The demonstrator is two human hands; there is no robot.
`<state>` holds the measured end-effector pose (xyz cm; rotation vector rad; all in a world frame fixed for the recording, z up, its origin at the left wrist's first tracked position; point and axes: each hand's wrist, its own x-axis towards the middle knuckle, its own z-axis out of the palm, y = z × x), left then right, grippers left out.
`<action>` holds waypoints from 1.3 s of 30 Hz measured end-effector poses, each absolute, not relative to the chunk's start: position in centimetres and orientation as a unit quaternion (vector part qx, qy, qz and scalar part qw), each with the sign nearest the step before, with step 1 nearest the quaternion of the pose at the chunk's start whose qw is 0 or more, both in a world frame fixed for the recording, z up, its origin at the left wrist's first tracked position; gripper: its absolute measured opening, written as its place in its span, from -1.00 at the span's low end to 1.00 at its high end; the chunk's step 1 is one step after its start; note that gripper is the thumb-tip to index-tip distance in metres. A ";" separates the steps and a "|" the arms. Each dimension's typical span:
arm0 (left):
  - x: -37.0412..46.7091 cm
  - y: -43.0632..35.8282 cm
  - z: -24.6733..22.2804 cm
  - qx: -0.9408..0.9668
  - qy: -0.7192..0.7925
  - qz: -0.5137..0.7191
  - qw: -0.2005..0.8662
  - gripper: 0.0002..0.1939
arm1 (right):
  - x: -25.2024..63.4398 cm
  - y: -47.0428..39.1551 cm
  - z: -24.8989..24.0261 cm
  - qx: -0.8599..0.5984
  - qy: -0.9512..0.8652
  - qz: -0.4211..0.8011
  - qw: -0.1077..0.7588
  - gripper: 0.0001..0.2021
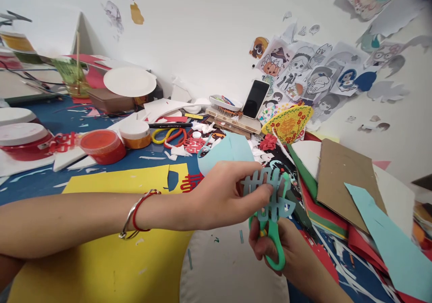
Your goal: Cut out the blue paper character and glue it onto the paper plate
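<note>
My left hand (pixel 222 195) reaches across from the left and pinches a folded light-blue paper cutout (pixel 270 195) with slots cut into it. My right hand (pixel 286 249) comes up from the lower right with its fingers through the handles of green scissors (pixel 275 244). The scissor blades point up behind the cutout and are mostly hidden by it. A silver bangle and a red cord (pixel 137 215) ring my left wrist. A larger light-blue paper sheet (pixel 226 152) curls just behind my left hand.
Yellow paper (pixel 111 267) lies under my left arm on a blue table (pixel 33 181). Red-lidded tubs (pixel 103 145) stand at left. A phone (pixel 255 98) leans at the back. A stack of coloured card and cardboard (pixel 340 181) fills the right. Scraps litter the surface.
</note>
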<state>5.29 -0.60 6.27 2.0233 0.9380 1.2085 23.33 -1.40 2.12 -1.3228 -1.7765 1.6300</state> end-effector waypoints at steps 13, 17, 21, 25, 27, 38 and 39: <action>5.3 -0.6 6.4 0.759 0.350 0.457 0.305 -0.78 | 23.7 -1.3 1.7 -0.451 -0.644 0.586 0.197 -0.74; 5.3 -0.6 6.4 0.761 0.350 0.451 0.309 -0.78 | 23.7 -1.3 1.6 -0.447 -0.643 0.591 0.194 -0.77; 5.3 -0.6 6.6 0.761 0.355 0.447 0.308 -0.78 | 23.7 -1.2 1.5 -0.450 -0.644 0.587 0.196 -0.77; 5.3 -0.7 6.6 0.763 0.364 0.444 0.296 -0.77 | 23.6 -1.3 1.5 -0.449 -0.640 0.591 0.199 -0.78; 5.3 -0.7 6.6 0.767 0.366 0.440 0.292 -0.76 | 23.6 -1.3 1.4 -0.455 -0.629 0.596 0.206 -0.79; 5.3 -0.7 6.8 0.744 0.352 0.382 0.421 -0.80 | 23.5 -1.2 1.4 -0.398 -0.708 0.505 0.292 -0.61; 5.4 -0.7 6.8 0.728 0.346 0.374 0.459 -0.80 | 23.5 -1.2 1.7 -0.392 -0.713 0.504 0.289 -0.60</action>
